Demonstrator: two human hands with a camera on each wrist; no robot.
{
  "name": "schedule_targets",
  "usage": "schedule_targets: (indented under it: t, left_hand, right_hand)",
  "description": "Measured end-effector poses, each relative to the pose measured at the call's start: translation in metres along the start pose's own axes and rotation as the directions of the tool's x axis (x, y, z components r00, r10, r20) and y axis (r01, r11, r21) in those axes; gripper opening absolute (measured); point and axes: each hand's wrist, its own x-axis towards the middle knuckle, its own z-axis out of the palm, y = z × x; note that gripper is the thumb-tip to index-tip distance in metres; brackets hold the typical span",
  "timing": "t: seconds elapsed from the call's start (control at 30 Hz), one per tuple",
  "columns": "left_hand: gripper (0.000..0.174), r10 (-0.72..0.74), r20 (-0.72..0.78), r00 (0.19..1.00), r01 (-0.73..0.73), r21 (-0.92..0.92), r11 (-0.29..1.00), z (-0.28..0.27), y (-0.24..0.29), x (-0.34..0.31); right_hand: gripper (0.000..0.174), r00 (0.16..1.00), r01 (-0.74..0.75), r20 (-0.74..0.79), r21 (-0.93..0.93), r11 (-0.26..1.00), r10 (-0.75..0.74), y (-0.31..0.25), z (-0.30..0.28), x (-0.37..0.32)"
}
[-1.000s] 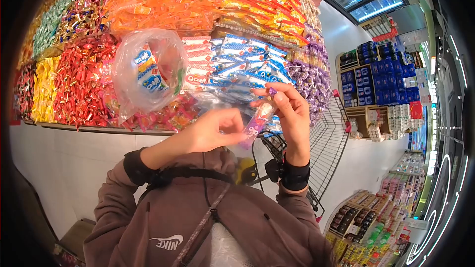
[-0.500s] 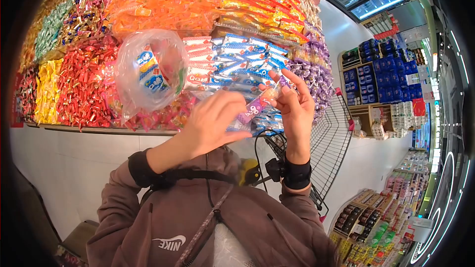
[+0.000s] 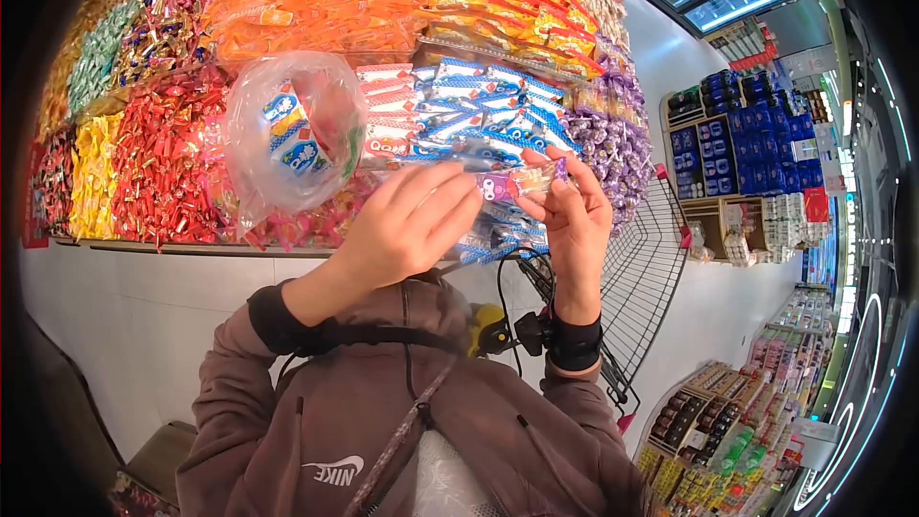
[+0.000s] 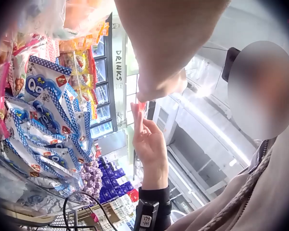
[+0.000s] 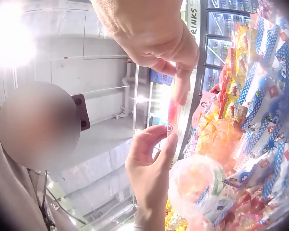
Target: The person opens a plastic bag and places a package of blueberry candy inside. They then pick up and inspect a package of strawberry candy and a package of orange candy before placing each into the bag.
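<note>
Both hands hold a small purple and clear candy packet [image 3: 496,187], stretched lengthwise between them above the candy display. My left hand [image 3: 407,225] pinches its left end between thumb and index finger, as the right wrist view shows. At the other end, the fingers and thumb of my right hand [image 3: 579,211] grip the purple tip. The packet [image 5: 172,115] looks pink and glary in the right wrist view. Just beyond the hands lie blue-and-white candy packets [image 3: 483,115]. To the left, a clear plastic bag [image 3: 249,158] stands open with blue, yellow and white packets inside.
Orange-wrapped candies [image 3: 321,0], red-wrapped candies [image 3: 158,172] and purple-wrapped candies [image 3: 603,148] fill neighbouring display sections. A wire shopping cart [image 3: 637,273] is close on the right. Stocked shelves [image 3: 742,144] stand farther off.
The packet has risen and turned from steeply slanted to nearly level. My left hand has moved up, its fingers now over the packet's left end; the right hand has shifted slightly right.
</note>
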Motion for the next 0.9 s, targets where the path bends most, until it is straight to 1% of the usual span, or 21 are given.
schedule_targets:
  t: [0.1,0.2,0.27,0.3,0.33,0.37,0.4,0.43,0.5,0.6,0.7,0.9]
  left_hand:
    - [0.029,0.019,-0.019,1.0,-0.019,0.003,1.0,-0.001,-0.004,-0.002]
    - [0.026,-0.066,-0.009,0.998,0.064,-0.155,0.986,-0.001,-0.006,-0.008]
    - [0.022,-0.265,0.058,0.963,0.266,-0.389,0.882,0.001,-0.006,-0.01]
    - [0.02,-0.353,0.109,0.929,0.359,-0.49,0.794,0.001,-0.005,-0.01]
    - [0.016,-0.458,0.205,0.865,0.467,-0.661,0.588,0.003,-0.004,-0.01]
    - [0.013,-0.525,0.322,0.788,0.538,-0.775,0.331,0.004,-0.002,-0.01]
    - [0.01,-0.551,0.452,0.702,0.566,-0.823,0.046,0.005,0.0,-0.01]
    - [0.01,-0.531,0.496,0.687,0.573,-0.819,-0.024,0.004,0.0,-0.01]
    - [0.009,-0.482,0.577,0.66,0.581,-0.798,-0.159,0.001,-0.002,-0.01]
    - [0.007,-0.468,0.641,0.608,0.623,-0.751,-0.22,-0.005,0.0,-0.007]
    - [0.007,-0.428,0.692,0.581,0.657,-0.709,-0.256,-0.009,-0.001,-0.007]
    - [0.006,-0.44,0.679,0.588,0.643,-0.722,-0.254,-0.006,0.001,-0.01]
  right_hand:
    - [0.032,1.0,-0.015,0.023,-0.014,1.0,0.015,-0.001,0.0,-0.001]
    - [0.03,0.999,0.011,0.042,0.012,1.0,-0.011,-0.001,0.004,-0.002]
    - [0.027,0.997,0.073,0.019,0.014,0.997,-0.073,0.001,0.011,-0.002]
    - [0.027,0.995,0.104,0.007,0.015,0.994,-0.104,0.001,0.013,-0.002]
    - [0.026,0.994,0.106,0.033,0.031,0.994,-0.107,0.003,0.009,-0.002]
    - [0.026,0.992,0.108,0.058,0.046,0.993,-0.11,0.003,0.005,-0.002]
    - [0.026,0.99,0.107,0.082,0.062,0.992,-0.112,0.003,0.003,-0.003]
    - [0.019,0.989,0.147,0.003,0.055,0.988,-0.148,0.003,0.003,-0.005]
    - [0.014,0.986,0.166,-0.005,0.013,0.986,-0.166,-0.001,0.004,-0.007]
    - [0.009,0.982,0.187,-0.031,-0.011,0.982,-0.187,-0.003,0.003,-0.01]
    - [0.008,0.98,0.193,-0.04,-0.018,0.981,-0.194,-0.001,0.001,-0.011]
    - [0.008,0.98,0.193,-0.046,-0.026,0.981,-0.194,-0.003,0.003,-0.012]
